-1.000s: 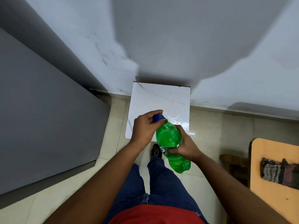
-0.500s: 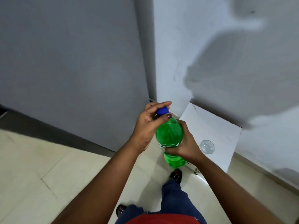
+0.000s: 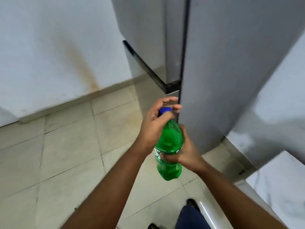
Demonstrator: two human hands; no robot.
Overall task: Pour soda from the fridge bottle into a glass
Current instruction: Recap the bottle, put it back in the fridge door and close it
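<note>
Soda bottle: green plastic, blue cap, held in the air in front of the person, near the centre of the view and just beside the near edge of the grey fridge. It stands roughly upright, tilted slightly, cap end away from the person. Green liquid appears to fill most of the body, though the exact level cannot be read.

Right hand: fingers wrapped firmly round the bottle's middle, over the label band. It carries the weight.

Left hand: curled over the top of the bottle, thumb and fingers set about the cap. The outer fingers are blurred, so whether they pinch the cap tightly or sit loosely round it cannot be told.

Fridge: the door looks closed or nearly so; a dark seam runs down its front. The interior is not visible.

Surroundings: tiled floor to the left and near; a white marbled surface at the right near corner. No glass shows anywhere in view.

Progress, as judged: the bottle is out of the fridge and in hand, so fetching appears complete. The cap sits on the neck; whether it is sealed or loosened cannot be determined. Outstanding: removing the cap, reaching a glass, and pouring. No soda appears to have been poured.
</note>
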